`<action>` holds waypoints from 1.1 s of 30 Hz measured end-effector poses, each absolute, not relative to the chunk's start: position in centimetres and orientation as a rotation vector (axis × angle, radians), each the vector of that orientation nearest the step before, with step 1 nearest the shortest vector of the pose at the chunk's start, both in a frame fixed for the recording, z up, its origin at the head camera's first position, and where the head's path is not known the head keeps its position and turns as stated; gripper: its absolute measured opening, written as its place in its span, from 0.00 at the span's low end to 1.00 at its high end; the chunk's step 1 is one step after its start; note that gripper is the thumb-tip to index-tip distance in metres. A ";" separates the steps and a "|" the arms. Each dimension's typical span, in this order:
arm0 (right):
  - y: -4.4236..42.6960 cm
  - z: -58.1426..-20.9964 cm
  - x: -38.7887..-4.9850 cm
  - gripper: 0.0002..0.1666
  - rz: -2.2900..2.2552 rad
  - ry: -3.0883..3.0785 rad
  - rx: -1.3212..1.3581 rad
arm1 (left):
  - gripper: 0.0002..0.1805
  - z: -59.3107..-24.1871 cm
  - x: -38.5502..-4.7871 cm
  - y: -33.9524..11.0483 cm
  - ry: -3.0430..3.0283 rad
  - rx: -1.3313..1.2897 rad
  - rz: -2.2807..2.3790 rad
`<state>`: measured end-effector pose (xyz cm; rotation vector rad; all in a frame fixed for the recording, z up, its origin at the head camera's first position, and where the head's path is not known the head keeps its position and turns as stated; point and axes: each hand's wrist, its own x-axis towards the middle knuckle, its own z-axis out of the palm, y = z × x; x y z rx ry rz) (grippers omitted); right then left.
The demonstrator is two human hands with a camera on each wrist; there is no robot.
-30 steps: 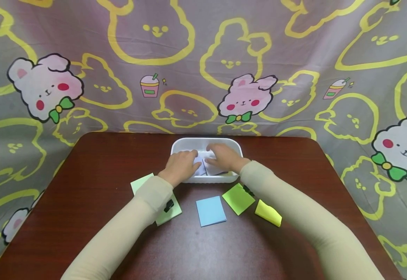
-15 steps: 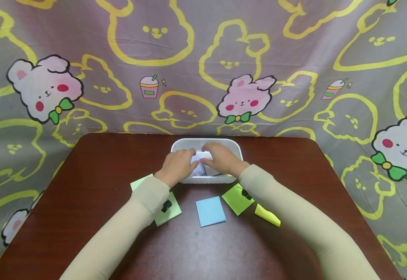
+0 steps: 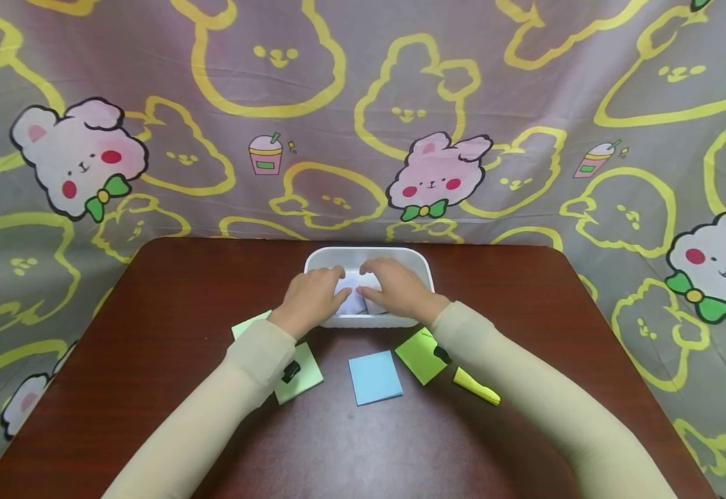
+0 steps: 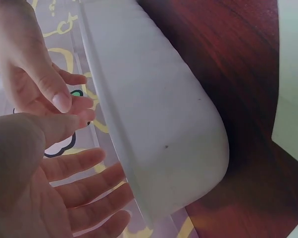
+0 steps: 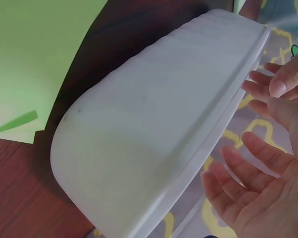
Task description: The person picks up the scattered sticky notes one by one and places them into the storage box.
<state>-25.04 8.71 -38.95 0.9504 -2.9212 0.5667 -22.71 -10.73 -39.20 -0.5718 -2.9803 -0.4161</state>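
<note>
Both hands are over a white oval tray (image 3: 421, 260) at the back of the table. Inside lie pale whitish-lilac square pads (image 3: 353, 303), partly covered by the fingers. My left hand (image 3: 313, 296) is over the tray's left part, and my right hand (image 3: 400, 285) over its right part. In the left wrist view the left hand (image 4: 65, 188) has spread, slightly bent fingers and nothing between them. The right wrist view has the right hand (image 5: 263, 188) with loosely bent fingers, also holding nothing. The two thumbs are close together; whether they touch is unclear.
In front of the tray lie a pale green pad (image 3: 306, 378) partly under the left wrist, a blue pad (image 3: 376, 378), a bright green pad (image 3: 420, 355) and a narrow yellow pad (image 3: 476, 387) beside the right sleeve. A patterned cloth (image 3: 338, 104) hangs behind the table.
The left hand has shifted slightly left and toward the front. The right hand has moved a little left overall, its thumb and fingers nearer the left hand. The pads on the table have stayed in place.
</note>
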 end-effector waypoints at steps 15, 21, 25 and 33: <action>8.2 -38.5 -23.0 0.23 0.547 -2.923 0.940 | 0.20 -38.9 -21.7 -11.8 -2.961 -0.552 -0.439; 8.1 -38.3 -22.5 0.22 0.532 -2.895 0.961 | 0.20 -38.6 -21.3 -12.6 -2.930 -0.565 -0.415; 8.0 -38.3 -22.2 0.23 0.524 -2.901 0.977 | 0.20 -38.4 -21.1 -13.0 -2.927 -0.557 -0.396; 7.8 -38.4 -21.8 0.24 0.543 -2.920 1.000 | 0.21 -38.3 -20.8 -13.4 -2.949 -0.538 -0.406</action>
